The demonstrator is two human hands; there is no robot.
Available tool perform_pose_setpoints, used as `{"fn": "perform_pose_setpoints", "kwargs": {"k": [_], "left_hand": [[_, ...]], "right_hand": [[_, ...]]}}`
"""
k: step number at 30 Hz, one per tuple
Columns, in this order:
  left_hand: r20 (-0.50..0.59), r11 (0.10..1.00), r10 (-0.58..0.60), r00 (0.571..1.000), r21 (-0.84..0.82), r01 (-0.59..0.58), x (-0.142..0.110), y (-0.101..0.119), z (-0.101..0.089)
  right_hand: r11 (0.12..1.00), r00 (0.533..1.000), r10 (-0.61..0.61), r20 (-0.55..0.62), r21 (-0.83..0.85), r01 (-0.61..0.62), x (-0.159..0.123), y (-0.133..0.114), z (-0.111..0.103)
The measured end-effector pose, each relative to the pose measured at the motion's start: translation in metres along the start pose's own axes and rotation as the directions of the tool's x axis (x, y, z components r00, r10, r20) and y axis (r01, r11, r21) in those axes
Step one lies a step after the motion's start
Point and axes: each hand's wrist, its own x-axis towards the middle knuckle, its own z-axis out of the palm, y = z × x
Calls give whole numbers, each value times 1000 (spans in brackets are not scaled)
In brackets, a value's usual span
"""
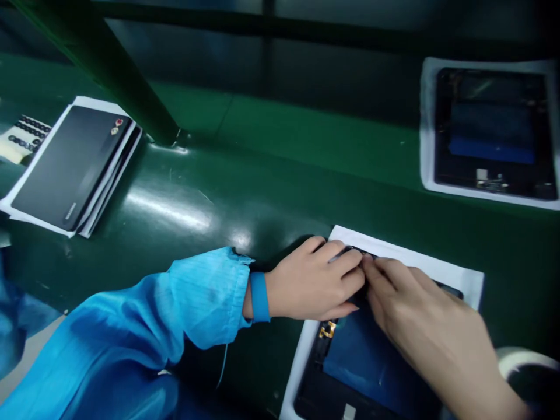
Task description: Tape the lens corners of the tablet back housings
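An opened tablet (367,361) lies on a white sheet (437,262), its blue battery and a gold flex connector showing. My left hand (310,280), in a blue sleeve with a blue wrist band, rests on the tablet's upper edge with its fingers curled down. Close against it, my right hand (424,321) has its thumb and fingers pinched together at that same edge. The fingertips of both hands almost meet. Whatever lies between them is hidden, so I cannot tell if a small part is held.
Another opened tablet (492,134) on white wrapping sits at the back right. To the left is a stack of dark tablets (72,166) with white sheets, beside a strip of small black parts (28,137). A green post (131,81) rises from the green bench (245,192). A tape roll (520,356) is at right.
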Motion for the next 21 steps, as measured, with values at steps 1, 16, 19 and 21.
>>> {"fn": "perform_pose_setpoints", "kwargs": {"k": [1, 16, 19, 21], "left_hand": [[0, 1000, 1, 1000, 1, -1, 0, -1, 0], [54, 979, -201, 978, 52, 198, -31, 12, -22], [174, 970, -234, 957, 111, 217, -27, 27, -29], [283, 969, -236, 930, 139, 203, -18, 37, -30]], "right_hand": [[1000, 1000, -1, 11, -11, 1, -2, -2, 0], [952, 987, 92, -135, 303, -47, -34, -8, 17], [943, 979, 108, -174, 331, -45, -35, -7, 20], [938, 973, 108, -206, 344, -32, -38, -5, 20]]}}
